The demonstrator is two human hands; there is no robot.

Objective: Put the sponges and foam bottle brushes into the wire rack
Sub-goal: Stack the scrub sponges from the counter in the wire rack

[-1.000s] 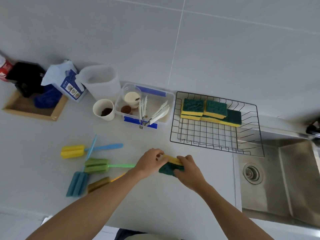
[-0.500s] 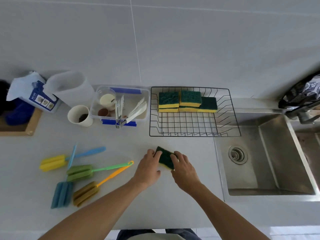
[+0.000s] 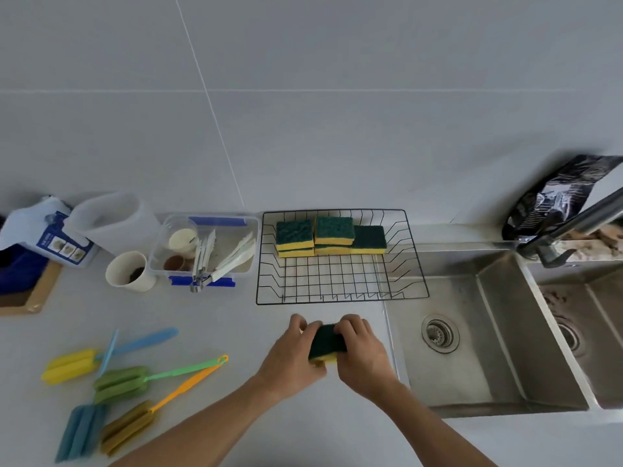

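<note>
Both hands hold one green-and-yellow sponge [image 3: 325, 342] just in front of the black wire rack [image 3: 340, 291]. My left hand [image 3: 293, 352] grips its left end and my right hand [image 3: 362, 352] grips its right end. Several green-and-yellow sponges [image 3: 332, 235] lie stacked along the rack's back. On the counter at the left lie foam bottle brushes: a yellow one with a blue handle [image 3: 72, 364], a green one [image 3: 119, 382], a blue one [image 3: 81, 429] and an olive one with an orange handle [image 3: 126, 428].
A steel sink [image 3: 478, 332] with a drain lies right of the rack, a tap [image 3: 573, 227] above it. Behind the brushes stand a paper cup [image 3: 129, 271], a clear tub of utensils [image 3: 205, 247], a plastic jug [image 3: 109, 219] and a wooden tray [image 3: 30, 291].
The view has swung right and shifted. The sponge has turned in my hands, from yellow side showing to green side up, and both hands have closed in around it.
</note>
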